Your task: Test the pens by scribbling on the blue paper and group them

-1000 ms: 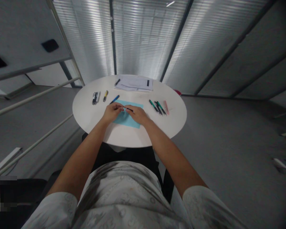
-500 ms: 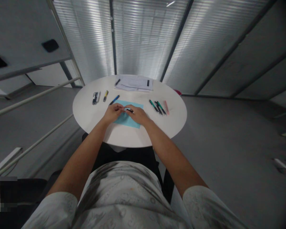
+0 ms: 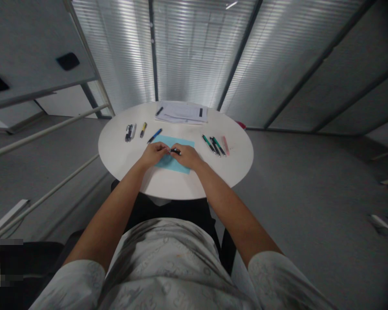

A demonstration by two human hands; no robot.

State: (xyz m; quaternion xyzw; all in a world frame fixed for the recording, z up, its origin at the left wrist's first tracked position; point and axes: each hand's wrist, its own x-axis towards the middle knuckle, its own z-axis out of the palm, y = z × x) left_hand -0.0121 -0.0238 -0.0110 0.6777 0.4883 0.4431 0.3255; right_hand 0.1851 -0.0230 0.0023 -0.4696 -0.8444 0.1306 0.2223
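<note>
Over a light blue sheet [image 3: 177, 166] on the table, my two hands meet. My right hand [image 3: 188, 156] is closed around a black pen [image 3: 175, 151], which lies roughly level and points left. The thumb and fingers of my left hand [image 3: 155, 153] are pinched together at the pen's left end. Whatever small part sits between those fingertips is too small and hidden to make out. Just beyond my left hand, a blue and black pen [image 3: 154, 135] lies by the sheet's far left corner.
On the round white table [image 3: 116, 159], several green and black pens [image 3: 214, 146] and a pink strip [image 3: 225, 145] lie at the right. Left stand-alone items are a yellow pen [image 3: 143, 129] and a few dark and clear pens [image 3: 129, 133]. Papers [image 3: 183, 113] lie at the back.
My left fingertips have shifted slightly at the pen's end, and the pale bit seen between the hands now shows less. My right hand keeps its grip on the pen.
</note>
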